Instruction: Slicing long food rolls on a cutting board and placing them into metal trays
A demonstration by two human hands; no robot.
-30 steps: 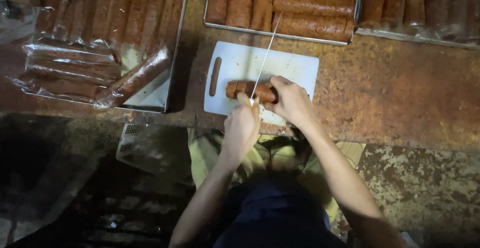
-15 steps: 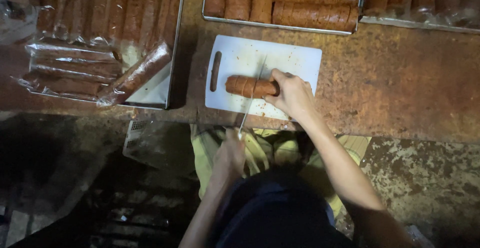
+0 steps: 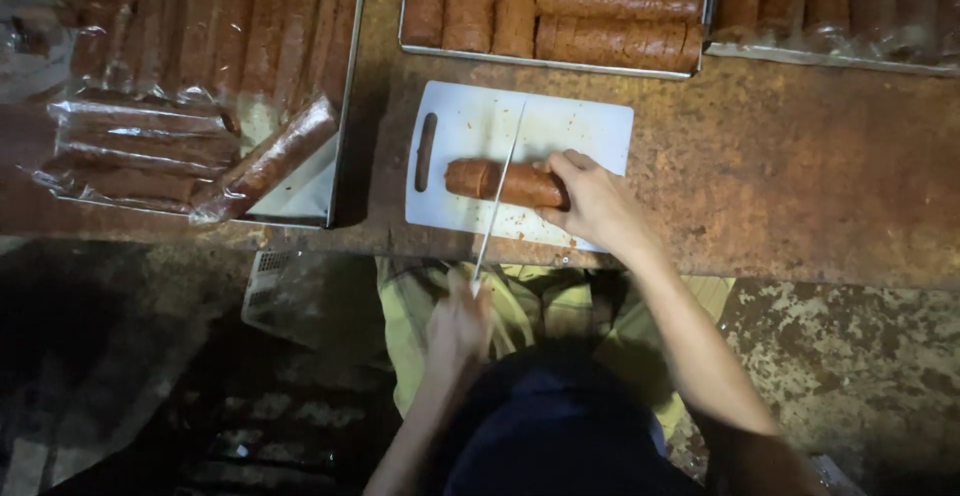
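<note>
Sausage log (image 3: 500, 183), brown and cylindrical, gripped by right hand (image 3: 597, 202); left hand (image 3: 458, 321) clasps thin knife (image 3: 499, 191).

Clear plastic packages (image 3: 140, 151) of brown-red rolls, long and flat, stacked on the metal tray (image 3: 345, 106) well left of the left hand (image 3: 460, 321), up and away from it. One wrapped roll (image 3: 270, 159) tilted across that tray's near corner. More film-covered rolls (image 3: 850, 1) far beyond the right hand (image 3: 600, 206), upper right. No labels, signs or screens.

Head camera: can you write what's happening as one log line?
left hand: holds knife | blade: across brown roll | right hand: steadies roll | base: white cutting board
</note>
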